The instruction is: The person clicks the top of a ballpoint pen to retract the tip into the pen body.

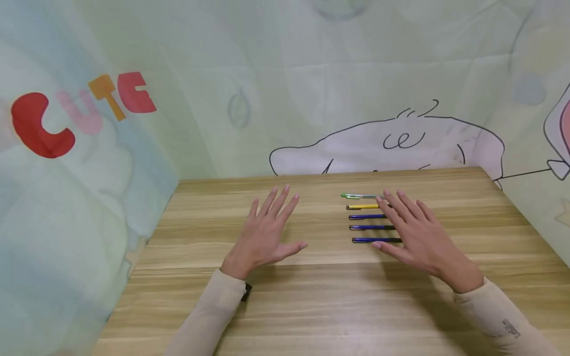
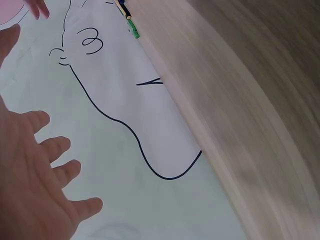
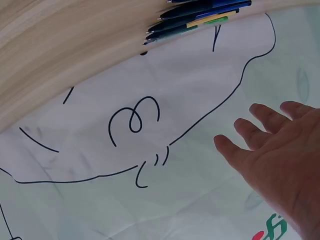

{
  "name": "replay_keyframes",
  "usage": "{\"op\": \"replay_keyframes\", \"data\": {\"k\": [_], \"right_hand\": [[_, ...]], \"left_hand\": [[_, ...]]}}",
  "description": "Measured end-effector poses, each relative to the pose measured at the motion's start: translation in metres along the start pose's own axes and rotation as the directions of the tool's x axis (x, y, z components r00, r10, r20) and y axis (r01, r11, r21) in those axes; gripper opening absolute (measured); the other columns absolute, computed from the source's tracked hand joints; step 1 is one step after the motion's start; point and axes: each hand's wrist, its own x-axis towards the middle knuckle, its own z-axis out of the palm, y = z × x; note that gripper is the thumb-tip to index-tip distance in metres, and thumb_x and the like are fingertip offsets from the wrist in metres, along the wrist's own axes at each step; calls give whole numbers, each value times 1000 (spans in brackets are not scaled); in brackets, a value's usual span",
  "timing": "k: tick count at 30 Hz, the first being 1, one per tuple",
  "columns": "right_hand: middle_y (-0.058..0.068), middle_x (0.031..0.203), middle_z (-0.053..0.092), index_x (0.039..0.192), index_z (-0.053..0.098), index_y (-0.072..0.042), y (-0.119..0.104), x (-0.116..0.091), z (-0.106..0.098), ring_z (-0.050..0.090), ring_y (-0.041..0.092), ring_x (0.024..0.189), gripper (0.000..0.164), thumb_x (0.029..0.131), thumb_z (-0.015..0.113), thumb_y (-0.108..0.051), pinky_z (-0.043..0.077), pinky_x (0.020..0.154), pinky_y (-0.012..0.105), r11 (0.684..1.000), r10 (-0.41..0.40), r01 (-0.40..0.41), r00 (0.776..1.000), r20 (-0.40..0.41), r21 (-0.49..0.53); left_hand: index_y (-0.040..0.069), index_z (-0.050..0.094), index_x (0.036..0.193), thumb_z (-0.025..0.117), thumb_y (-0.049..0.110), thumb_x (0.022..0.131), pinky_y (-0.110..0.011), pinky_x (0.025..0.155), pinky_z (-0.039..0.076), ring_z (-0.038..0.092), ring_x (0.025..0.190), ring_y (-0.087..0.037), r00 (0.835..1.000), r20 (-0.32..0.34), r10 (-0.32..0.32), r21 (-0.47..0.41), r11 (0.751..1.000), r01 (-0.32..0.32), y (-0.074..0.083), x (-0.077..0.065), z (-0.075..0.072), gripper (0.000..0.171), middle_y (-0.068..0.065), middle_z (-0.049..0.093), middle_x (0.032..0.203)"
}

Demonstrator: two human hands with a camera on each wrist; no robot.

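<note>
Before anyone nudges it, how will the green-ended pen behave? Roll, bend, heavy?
The green-ended pen looks slim and straight, so probably light and stiff. Lying on a flat, smooth-looking table, it might roll if pushed sideways, perhaps knocking the neighbouring yellow pen.

Bare surface [image 1: 327,222] lay between left fingers [image 1: 280,200] and five pens [image 1: 367,217], passable. Right fingers [image 1: 398,207] screened pens' right ends; backdrop [image 1: 200,99] blocked far edge.

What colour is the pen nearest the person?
The pen is blue with a dark end; head view best.
</note>
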Motion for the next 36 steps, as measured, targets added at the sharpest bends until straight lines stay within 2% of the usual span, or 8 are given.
{"op": "replay_keyframes", "data": {"k": [7,14,19,23,28,30,33,36], "right_hand": [[8,166,29,163,25,-19,3,-1,-2,26,35,152,88,94,65,-57,25,120,58,989,24,-29,999,39,144],[10,157,44,159,36,-22,8,-2,-2,41,37,144,77,94,73,-41,36,113,63,919,78,-90,996,47,384],[6,151,52,153,46,-25,13,-2,-2,49,36,138,65,94,75,-27,42,107,63,843,116,-130,991,59,522],[1,145,59,147,54,-24,16,-2,-3,54,30,133,56,95,74,-25,46,106,55,804,159,-170,985,69,570],[-3,140,62,142,59,-24,21,-1,-5,53,11,132,48,95,73,-30,42,106,14,726,219,-239,969,113,644],[-4,140,62,140,60,-23,23,0,-6,52,4,131,46,96,72,-29,36,102,5,687,240,-265,962,132,677],[-4,139,63,139,61,-21,28,1,-6,51,-3,128,44,97,71,-29,37,101,4,659,258,-280,956,141,698],[-3,137,64,138,62,-19,35,4,-3,53,-4,126,43,97,71,-26,41,101,6,654,259,-270,957,126,707]], "left_hand": [[15,19,164,60,70,88,-63,118,30,23,154,-32,998,-18,54,-95,994,-56,-4,4,-2,101,-7,16,170],[8,26,161,71,55,90,-45,122,32,33,150,-27,991,-85,102,-286,950,-122,-9,7,-2,96,-10,30,165],[13,32,160,76,40,91,-44,120,36,39,147,-23,998,-61,31,-459,887,-56,-11,6,-1,86,-4,39,161],[16,39,157,79,28,90,-45,114,43,50,139,-21,997,-75,-10,-586,810,-36,-15,6,0,79,-4,50,154],[21,46,153,80,17,90,-43,110,48,56,133,-19,996,-72,-53,-732,681,-16,-20,6,0,72,-4,56,148],[23,48,152,80,15,90,-40,110,47,57,131,-17,996,-61,-69,-769,639,-3,-23,5,-1,70,-2,56,148],[24,49,150,79,12,90,-38,111,47,58,130,-17,996,-48,-75,-800,600,7,-26,2,-3,69,-2,57,147],[24,50,150,79,11,90,-37,110,47,59,129,-18,996,-42,-77,-801,598,12,-29,0,-5,68,-3,57,147]]}}
